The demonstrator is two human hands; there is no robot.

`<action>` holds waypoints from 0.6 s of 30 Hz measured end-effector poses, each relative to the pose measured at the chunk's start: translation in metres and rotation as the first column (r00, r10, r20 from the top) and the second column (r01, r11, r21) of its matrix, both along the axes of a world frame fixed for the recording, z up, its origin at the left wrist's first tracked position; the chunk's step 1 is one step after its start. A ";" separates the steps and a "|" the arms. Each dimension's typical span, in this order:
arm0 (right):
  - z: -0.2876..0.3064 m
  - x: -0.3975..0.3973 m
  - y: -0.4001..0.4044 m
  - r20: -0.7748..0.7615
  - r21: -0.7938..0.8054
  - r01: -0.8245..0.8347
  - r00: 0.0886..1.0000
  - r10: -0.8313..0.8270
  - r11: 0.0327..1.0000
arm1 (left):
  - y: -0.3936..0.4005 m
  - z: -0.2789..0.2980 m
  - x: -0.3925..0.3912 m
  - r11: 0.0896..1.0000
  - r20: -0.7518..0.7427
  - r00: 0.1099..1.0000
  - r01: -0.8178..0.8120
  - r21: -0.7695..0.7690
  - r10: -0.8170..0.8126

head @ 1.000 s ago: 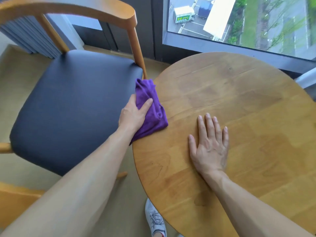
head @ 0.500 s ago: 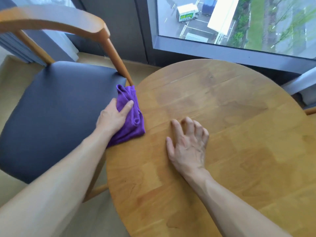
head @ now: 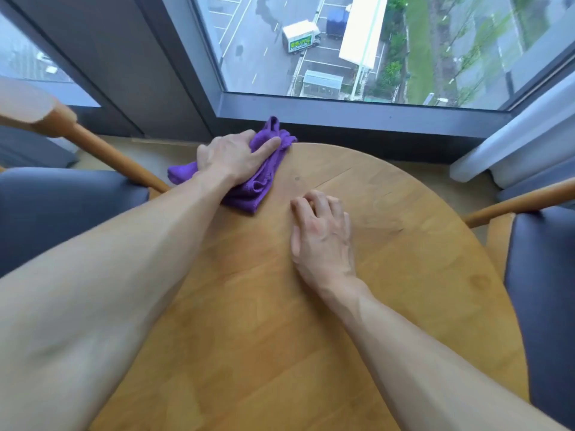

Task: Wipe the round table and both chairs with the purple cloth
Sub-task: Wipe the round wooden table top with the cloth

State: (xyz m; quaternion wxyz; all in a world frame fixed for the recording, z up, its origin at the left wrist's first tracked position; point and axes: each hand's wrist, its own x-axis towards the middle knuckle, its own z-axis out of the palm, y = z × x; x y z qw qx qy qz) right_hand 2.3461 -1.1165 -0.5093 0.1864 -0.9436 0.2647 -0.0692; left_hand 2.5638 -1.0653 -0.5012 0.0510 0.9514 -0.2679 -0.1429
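While the left hand is pressing the purple cloth flat against the far-left edge of the round bench, it's looking like the job is somewhere in the table-wiping part, not past it. Fingers are lying mostly straight over the cloth with the thumb tucked around the near side, so it's more of a push-down hold than a real grab. Part of the cloth is hanging off the rim toward the window side.

The right hand is resting on the wood near the middle, fingers loosely curled at the knuckles, holding nothing. Probably just bracing.

How much is done? Honestly hard to say. The wood is showing some faint darker patches that might be damp streaks or just grain, I can't tell which. My guess is the rim is getting done now, and both chairs are still waiting.

Speaking of which, the left chair is sitting just beside the bench with its dark padded seat and a wooden arm post, and the right chair is peeking in at the other side, same dark seat, wood frame.

Room-wise, the bench is sitting right up against a big corner window looking way down on a street and a parked truck. Pale curtain is hanging at the right.
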 end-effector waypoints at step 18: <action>-0.018 -0.058 -0.061 0.252 -0.031 -0.026 0.967 0.033 0.999 | -0.186 0.004 -0.127 0.654 0.111 0.648 0.756 0.029 -0.754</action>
